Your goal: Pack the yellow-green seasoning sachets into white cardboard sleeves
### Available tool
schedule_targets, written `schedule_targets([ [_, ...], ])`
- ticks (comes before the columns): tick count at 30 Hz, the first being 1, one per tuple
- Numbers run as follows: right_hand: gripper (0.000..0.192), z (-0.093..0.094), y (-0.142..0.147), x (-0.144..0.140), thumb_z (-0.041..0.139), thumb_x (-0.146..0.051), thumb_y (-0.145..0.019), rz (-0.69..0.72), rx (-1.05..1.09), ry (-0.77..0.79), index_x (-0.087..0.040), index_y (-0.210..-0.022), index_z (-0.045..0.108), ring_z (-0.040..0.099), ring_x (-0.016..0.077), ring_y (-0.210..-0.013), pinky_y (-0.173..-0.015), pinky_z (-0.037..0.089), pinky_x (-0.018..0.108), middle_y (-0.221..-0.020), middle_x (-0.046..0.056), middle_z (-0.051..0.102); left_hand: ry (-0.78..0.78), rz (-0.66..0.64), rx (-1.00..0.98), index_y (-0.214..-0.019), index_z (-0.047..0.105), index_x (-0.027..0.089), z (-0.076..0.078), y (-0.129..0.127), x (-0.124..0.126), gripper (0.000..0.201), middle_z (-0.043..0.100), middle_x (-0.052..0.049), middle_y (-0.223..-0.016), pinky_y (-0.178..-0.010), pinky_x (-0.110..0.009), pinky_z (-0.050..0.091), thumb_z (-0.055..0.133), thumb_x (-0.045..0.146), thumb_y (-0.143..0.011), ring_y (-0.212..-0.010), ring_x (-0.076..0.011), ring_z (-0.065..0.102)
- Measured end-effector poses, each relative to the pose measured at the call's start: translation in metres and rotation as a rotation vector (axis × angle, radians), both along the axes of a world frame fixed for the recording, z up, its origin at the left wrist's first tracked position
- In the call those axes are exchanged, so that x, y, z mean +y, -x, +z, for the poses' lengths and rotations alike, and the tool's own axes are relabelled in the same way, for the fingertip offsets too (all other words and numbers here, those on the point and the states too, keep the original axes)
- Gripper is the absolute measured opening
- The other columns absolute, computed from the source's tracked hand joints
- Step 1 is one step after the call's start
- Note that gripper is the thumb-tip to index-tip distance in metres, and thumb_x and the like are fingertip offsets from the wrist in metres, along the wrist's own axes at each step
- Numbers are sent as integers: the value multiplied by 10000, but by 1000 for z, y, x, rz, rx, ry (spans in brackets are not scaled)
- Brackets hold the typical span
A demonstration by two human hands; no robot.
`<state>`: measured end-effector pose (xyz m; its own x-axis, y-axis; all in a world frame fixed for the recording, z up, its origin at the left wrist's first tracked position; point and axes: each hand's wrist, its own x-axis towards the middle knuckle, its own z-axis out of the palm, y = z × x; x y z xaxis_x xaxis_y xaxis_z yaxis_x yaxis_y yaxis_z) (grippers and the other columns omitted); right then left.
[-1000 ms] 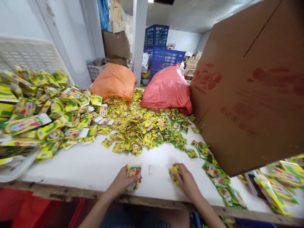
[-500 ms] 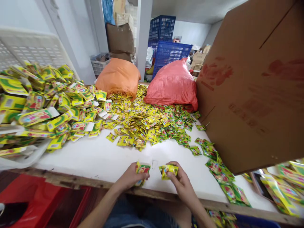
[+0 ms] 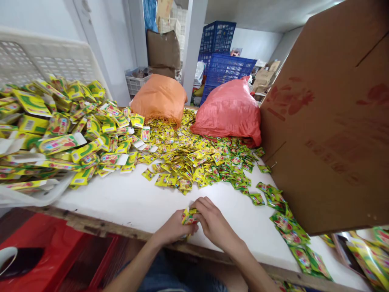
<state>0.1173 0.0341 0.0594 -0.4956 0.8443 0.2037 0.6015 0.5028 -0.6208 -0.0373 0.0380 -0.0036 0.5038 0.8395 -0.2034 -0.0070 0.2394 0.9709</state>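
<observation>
Pinching one small bundle of sachets (image 3: 189, 217) together, left hand (image 3: 174, 229) and right hand (image 3: 212, 223) fingers closed on it at the table (image 3: 127, 202) edge, apparently squaring the stack.

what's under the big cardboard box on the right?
Green and yellow sachets trail from the white table beneath the cardboard box. Its lower edge covers whatever lies further under it.

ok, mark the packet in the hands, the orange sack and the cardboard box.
packet (image 3: 187, 217), head view, on its yellow-red face showing between both hands.
orange sack (image 3: 160, 97), head view, middle of its bulging side.
cardboard box (image 3: 331, 134), head view, middle of its brown panel.
</observation>
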Motion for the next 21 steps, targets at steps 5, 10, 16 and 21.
schedule_targets([
  [5, 351, -5, 7, 4, 435, -73, -798, -86, 178, 56, -204, -1123, 457, 503, 188, -956, -837, 428, 326, -1039, 64, 523, 31, 34, 5, -716, 596, 136, 1, 2, -1, 106, 574, 22, -602, -559, -221, 406, 591, 194, -627, -550, -117, 504],
  [10, 120, -23, 8, 1, 479, -192, -837, -248, 177, -14, -207, -849, 597, 499, 207, -883, -778, 424, 347, -881, 56, 548, 89, 36, -16, -753, 600, 135, 3, 4, -2, 164, 604, 9, -620, -581, -239, 434, 628, 249, -638, -568, -134, 547],
  [16, 249, -33, 6, -11, 459, -303, -870, -190, 163, 108, -207, -728, 639, 374, 264, -1136, -944, 316, 462, -1207, 64, 488, -63, 77, 11, -906, 565, 140, 4, 5, -2, 277, 623, -16, -775, -696, -253, 444, 640, 271, -674, -739, -166, 570],
  [21, 278, -62, 12, -21, 548, -321, -817, -351, 710, 362, -227, -1060, 451, 575, 174, -826, -763, 467, 314, -877, 29, 590, -123, 332, -43, -1147, 311, 224, 0, 10, -5, 433, 604, -22, -871, -767, -292, 458, 547, 310, -795, -816, -170, 602],
])
